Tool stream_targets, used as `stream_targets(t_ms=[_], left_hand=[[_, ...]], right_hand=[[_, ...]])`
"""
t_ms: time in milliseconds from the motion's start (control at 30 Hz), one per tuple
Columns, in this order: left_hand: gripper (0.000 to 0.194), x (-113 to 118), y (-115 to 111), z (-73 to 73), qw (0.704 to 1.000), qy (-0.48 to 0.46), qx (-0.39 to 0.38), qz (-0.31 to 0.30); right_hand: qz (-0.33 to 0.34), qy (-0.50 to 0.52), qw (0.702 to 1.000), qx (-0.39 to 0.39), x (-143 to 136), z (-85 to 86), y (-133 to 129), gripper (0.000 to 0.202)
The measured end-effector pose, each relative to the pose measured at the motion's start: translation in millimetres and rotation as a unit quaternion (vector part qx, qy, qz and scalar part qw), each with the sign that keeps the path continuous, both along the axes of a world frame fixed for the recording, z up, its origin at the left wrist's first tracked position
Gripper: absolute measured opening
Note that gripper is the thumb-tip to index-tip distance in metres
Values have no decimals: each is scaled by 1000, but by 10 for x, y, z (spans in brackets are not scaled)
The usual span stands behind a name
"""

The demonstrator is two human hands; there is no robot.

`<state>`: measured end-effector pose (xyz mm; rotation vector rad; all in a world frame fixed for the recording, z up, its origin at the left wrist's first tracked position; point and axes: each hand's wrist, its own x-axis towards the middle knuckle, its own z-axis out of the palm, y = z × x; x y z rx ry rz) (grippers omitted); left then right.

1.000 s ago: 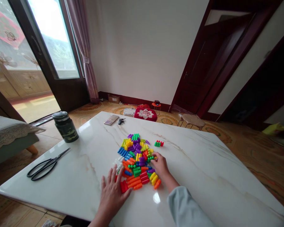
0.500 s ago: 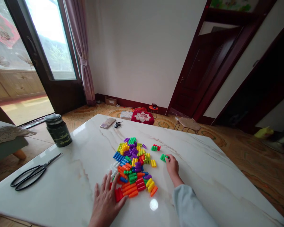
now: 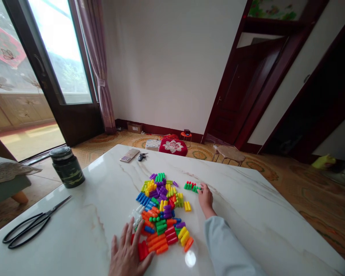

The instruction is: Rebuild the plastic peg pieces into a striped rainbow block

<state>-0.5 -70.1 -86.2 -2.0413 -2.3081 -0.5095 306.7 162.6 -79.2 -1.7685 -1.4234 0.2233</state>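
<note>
My left hand [image 3: 128,247] lies with its fingers spread at the near left edge of a heap of colourful plastic toy blocks [image 3: 156,241], each shaped like joined rounded pegs. A red block [image 3: 143,251] shows between its thumb and index finger. Right of the heap, my right hand [image 3: 206,199] pinches a green toy block [image 3: 198,189], partly covered by the fingertips. That block sits up against a small row of green pieces with red tops [image 3: 190,185]; whether they are joined cannot be told. A yellow block [image 3: 187,206] rests at the heap's right side.
Black-handled scissors [image 3: 36,226] and a dark lidded jar [image 3: 66,167] are on the left of the white marble-patterned table [image 3: 247,230]. A phone [image 3: 129,155] and keys [image 3: 142,156] lie near the far edge. Beyond it stands a stool [image 3: 228,151].
My right hand has carried the green toy block slightly left and away from me, up to the red-topped green row. My left hand stays at the heap. The view has tilted slightly.
</note>
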Motion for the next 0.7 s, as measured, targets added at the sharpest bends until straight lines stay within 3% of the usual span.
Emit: stream_targets(t_ms=[700], left_hand=[[74, 10, -15, 84, 1000, -4, -12, 3]], right_hand=[[21, 17, 1000, -3, -63, 106, 52, 33]])
